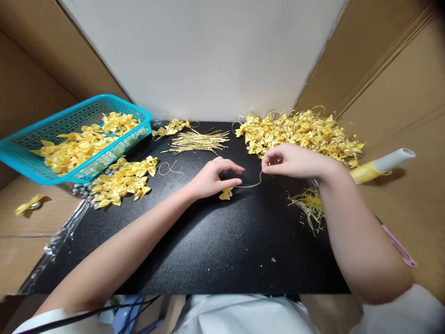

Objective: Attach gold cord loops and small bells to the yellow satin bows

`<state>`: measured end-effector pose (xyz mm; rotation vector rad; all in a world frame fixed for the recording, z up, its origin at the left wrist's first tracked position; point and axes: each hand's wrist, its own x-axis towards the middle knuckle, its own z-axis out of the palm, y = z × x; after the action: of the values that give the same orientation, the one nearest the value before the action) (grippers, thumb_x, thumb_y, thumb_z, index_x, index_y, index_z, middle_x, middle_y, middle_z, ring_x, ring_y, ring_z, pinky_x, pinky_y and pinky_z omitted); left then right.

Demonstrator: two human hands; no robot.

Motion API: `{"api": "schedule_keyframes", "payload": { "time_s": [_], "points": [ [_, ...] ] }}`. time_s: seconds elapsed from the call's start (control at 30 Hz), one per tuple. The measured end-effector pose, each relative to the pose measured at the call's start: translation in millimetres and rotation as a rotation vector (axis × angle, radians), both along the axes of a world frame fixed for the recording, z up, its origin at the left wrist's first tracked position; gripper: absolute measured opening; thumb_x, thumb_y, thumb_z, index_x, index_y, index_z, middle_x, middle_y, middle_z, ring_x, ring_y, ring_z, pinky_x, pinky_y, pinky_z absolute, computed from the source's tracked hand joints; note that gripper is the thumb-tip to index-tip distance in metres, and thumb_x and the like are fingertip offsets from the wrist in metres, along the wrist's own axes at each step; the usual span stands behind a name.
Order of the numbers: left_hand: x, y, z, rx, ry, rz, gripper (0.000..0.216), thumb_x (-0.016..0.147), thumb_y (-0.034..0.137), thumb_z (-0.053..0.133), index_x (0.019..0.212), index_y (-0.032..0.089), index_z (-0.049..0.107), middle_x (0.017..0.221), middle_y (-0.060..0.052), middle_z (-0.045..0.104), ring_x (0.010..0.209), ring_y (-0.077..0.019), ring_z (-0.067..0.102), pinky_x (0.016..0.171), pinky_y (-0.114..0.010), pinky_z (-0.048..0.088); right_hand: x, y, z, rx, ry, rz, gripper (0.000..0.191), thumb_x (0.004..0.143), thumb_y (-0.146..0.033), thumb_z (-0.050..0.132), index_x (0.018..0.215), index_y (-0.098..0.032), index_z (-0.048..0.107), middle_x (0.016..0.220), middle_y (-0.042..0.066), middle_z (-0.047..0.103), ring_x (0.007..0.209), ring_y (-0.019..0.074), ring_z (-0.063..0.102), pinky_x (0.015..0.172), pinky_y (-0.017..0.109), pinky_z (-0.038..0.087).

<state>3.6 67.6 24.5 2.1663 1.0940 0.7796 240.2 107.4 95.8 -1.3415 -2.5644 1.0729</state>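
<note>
A small yellow ribbon bow (225, 194) is just below the thumb of my left hand (217, 176). That hand's thumb and index finger are apart, and whether the thumb touches the bow is unclear. From the bow a thin gold cord (252, 186) runs right across the black tabletop and bends up to my right hand (283, 160), whose thumb and fingertips pinch its end. Beyond my hands lies a bundle of cut gold cords (200, 141). One loose looped cord (170, 168) lies left of my left hand.
A turquoise basket (31, 171) of yellow bows stands left, with more bows (121, 181) and dark beads (81, 189) beside it. Corded bows (299, 132) are heaped at back right. Cord scraps (309, 206), a ribbon-wrapped tube (392, 160) and a pink-handled tool (399, 246) lie right.
</note>
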Motion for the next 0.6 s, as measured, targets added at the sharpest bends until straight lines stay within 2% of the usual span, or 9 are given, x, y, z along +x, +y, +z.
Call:
{"api": "schedule_keyframes", "payload": {
  "time_s": [0.1,0.2,0.27,0.33,0.47,0.53,0.6],
  "points": [
    [10.4,2.2,4.4,-0.021,0.016,-0.089,0.037,0.081,0.034,0.071,0.115,0.02,0.067,0.111,-0.007,0.072,0.099,-0.0207,0.056,0.084,-0.033,0.044,-0.7,-1.1,4.6,0.068,0.194,-0.029,0.013,0.074,-0.032,0.062,0.075,-0.019,0.065,0.077,0.003,0.066,0.072,0.0157,0.058,0.066,0.03,0.043],
    [19.6,3.8,7.6,-0.23,-0.048,-0.226,0.025,0.092,0.036,0.054,0.097,0.016,0.069,0.085,-0.004,0.07,0.08,-0.016,0.056,0.074,-0.028,0.044,1.4,-0.4,4.5,0.096,0.241,-0.072,0.017,0.076,-0.035,0.062,0.076,-0.019,0.063,0.078,0.003,0.066,0.072,0.0156,0.058,0.068,0.03,0.044],
    [22.2,4.0,8.7,-0.356,-0.127,-0.244,0.035,0.096,0.038,0.043,0.079,0.015,0.063,0.067,0.0,0.058,0.064,-0.0114,0.05,0.064,-0.025,0.041,3.7,2.0,0.6,0.071,0.153,-0.06,0.014,0.074,-0.033,0.063,0.074,-0.019,0.065,0.076,0.002,0.066,0.07,0.0158,0.058,0.066,0.03,0.043],
    [22.1,3.9,9.2,-0.391,-0.196,-0.219,0.038,0.096,0.039,0.04,0.069,0.015,0.055,0.062,0.003,0.046,0.058,-0.0093,0.042,0.06,-0.023,0.037,5.6,5.5,-6.0,0.004,-0.008,-0.03,0.01,0.072,-0.028,0.064,0.07,-0.02,0.067,0.072,0.001,0.066,0.067,0.0162,0.058,0.064,0.031,0.042],
    [19.7,4.8,9.8,-0.403,-0.195,-0.225,0.036,0.094,0.037,0.042,0.067,0.016,0.051,0.062,0.004,0.041,0.058,-0.0092,0.038,0.059,-0.023,0.035,4.7,9.6,-18.3,-0.109,-0.206,-0.009,0.006,0.067,-0.024,0.069,0.071,-0.02,0.07,0.072,0.002,0.068,0.067,0.0182,0.06,0.063,0.032,0.044],
    [19.1,5.7,9.3,-0.416,-0.166,-0.225,0.036,0.094,0.038,0.042,0.07,0.015,0.055,0.062,0.004,0.041,0.057,-0.0092,0.038,0.058,-0.023,0.034,0.7,7.0,-19.1,-0.052,-0.162,-0.008,0.022,0.063,-0.026,0.075,0.083,-0.02,0.071,0.087,0.005,0.071,0.079,0.0218,0.064,0.071,0.034,0.048],
    [18.6,6.7,8.1,-0.417,-0.152,-0.217,0.037,0.094,0.04,0.042,0.071,0.015,0.057,0.062,0.003,0.043,0.057,-0.0092,0.039,0.056,-0.022,0.034,-6.5,0.5,-16.7,0.018,-0.003,0.018,0.046,0.06,-0.03,0.08,0.104,-0.022,0.068,0.111,0.008,0.069,0.098,0.0254,0.063,0.084,0.038,0.05]
  ]
}}
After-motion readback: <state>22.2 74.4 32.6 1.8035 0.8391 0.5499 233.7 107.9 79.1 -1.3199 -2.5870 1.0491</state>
